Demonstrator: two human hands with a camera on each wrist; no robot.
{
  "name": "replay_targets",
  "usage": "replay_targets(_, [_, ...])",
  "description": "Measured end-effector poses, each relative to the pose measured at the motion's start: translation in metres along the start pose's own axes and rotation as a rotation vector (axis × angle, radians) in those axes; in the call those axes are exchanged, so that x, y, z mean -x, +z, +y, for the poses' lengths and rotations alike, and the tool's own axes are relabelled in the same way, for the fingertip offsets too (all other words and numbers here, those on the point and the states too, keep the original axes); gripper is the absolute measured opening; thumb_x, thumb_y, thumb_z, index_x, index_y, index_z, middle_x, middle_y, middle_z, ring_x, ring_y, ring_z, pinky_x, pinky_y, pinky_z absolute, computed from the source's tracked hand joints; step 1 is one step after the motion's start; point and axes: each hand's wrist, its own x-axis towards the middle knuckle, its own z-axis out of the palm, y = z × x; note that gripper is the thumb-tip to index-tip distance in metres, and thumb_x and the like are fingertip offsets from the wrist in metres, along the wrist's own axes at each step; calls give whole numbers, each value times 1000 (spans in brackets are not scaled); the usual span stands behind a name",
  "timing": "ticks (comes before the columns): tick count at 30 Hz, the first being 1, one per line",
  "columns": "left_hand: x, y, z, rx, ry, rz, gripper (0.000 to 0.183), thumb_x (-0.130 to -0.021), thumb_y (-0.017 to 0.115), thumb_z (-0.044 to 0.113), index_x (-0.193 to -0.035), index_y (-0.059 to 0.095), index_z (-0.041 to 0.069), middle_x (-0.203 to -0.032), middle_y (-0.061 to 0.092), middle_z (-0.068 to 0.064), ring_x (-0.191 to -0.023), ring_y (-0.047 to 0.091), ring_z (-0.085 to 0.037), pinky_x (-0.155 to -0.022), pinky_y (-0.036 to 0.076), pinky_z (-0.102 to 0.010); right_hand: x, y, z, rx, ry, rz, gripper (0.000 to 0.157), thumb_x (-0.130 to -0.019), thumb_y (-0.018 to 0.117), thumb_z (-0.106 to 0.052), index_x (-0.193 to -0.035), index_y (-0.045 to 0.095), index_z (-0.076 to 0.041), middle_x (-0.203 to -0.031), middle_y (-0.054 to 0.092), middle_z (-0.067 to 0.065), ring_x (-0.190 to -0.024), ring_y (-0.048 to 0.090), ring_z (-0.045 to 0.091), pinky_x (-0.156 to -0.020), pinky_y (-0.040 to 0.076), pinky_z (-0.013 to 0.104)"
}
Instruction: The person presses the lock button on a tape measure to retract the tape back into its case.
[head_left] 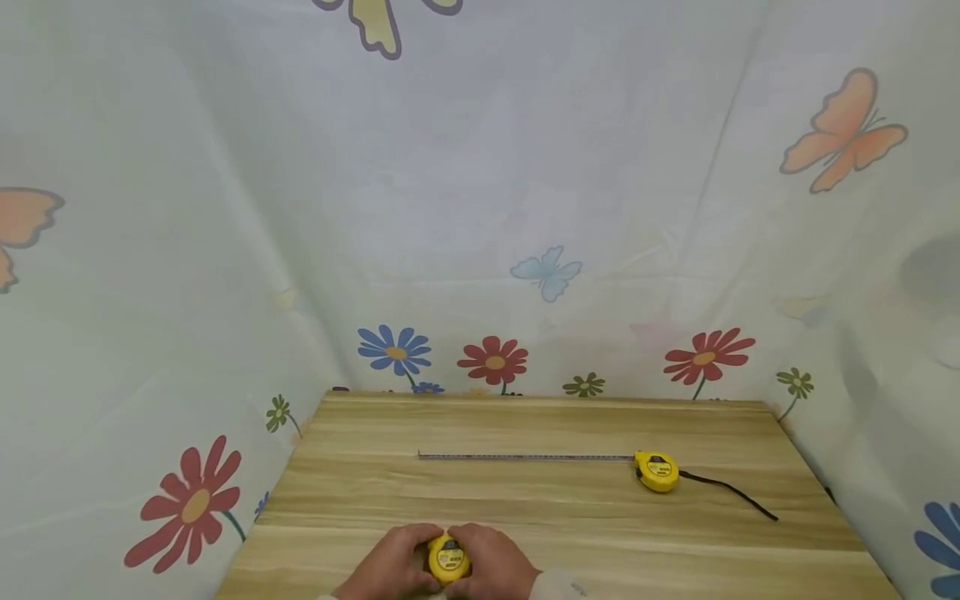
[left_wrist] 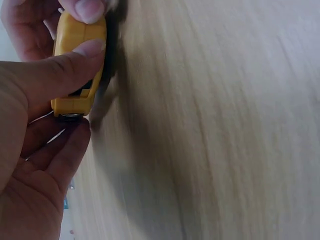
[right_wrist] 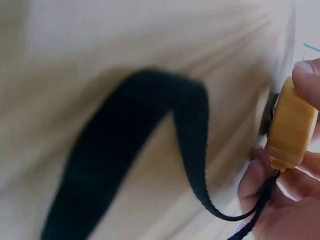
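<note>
A yellow tape measure (head_left: pixel 449 560) is held between both hands near the front of the table. My left hand (head_left: pixel 392 563) grips its left side; in the left wrist view the thumb lies across the yellow case (left_wrist: pixel 80 37) and the fingers sit by its blade opening. Holding the other side is my right hand (head_left: pixel 497 562). A black wrist strap (right_wrist: pixel 190 120) hangs in a loop from the case in the right wrist view. Farther back, a second yellow tape measure (head_left: pixel 657 472) lies on the table, its blade (head_left: pixel 525 457) pulled out to the left.
The second tape measure's black strap (head_left: pixel 731 486) trails to the right. Under everything is a wood-grain table (head_left: pixel 360 492). White sheeting (head_left: pixel 480 183) printed with flowers and butterflies encloses the table at the back and both sides.
</note>
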Motion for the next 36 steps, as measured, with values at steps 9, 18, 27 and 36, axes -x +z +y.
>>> replay_targets(9, [-8,-24,-1,-8,-137,38,92,-77,91,46,-149,55,2,-155,54,-21,-139,53,-50,-110,45,-65,11,-37,18,236,-26,125,87,-86,68,-74,-149,57,-14,-143,65,3,-128,62,26,-106,52,52])
replay_targets(18, [-40,-54,-15,-3,-252,275,90,-82,89,38,-158,47,11,-160,47,-22,-137,54,-53,-105,53,-60,21,-100,71,174,103,301,82,-90,78,-52,-153,50,-8,-153,56,17,-141,52,43,-115,42,65])
replay_targets(27, [-75,-61,-39,-7,-279,410,79,-91,83,25,-155,45,0,-155,50,-28,-138,55,-49,-110,50,-59,63,-165,146,183,273,445,84,-94,76,-45,-155,43,3,-156,47,30,-143,43,54,-114,40,69])
replay_targets(36, [-96,-53,-49,-17,-287,498,70,-91,80,12,-150,49,-8,-151,54,-28,-142,50,-49,-115,44,-62,109,-199,200,183,380,472,94,-93,78,-45,-155,35,10,-155,40,39,-140,42,59,-112,39,73])
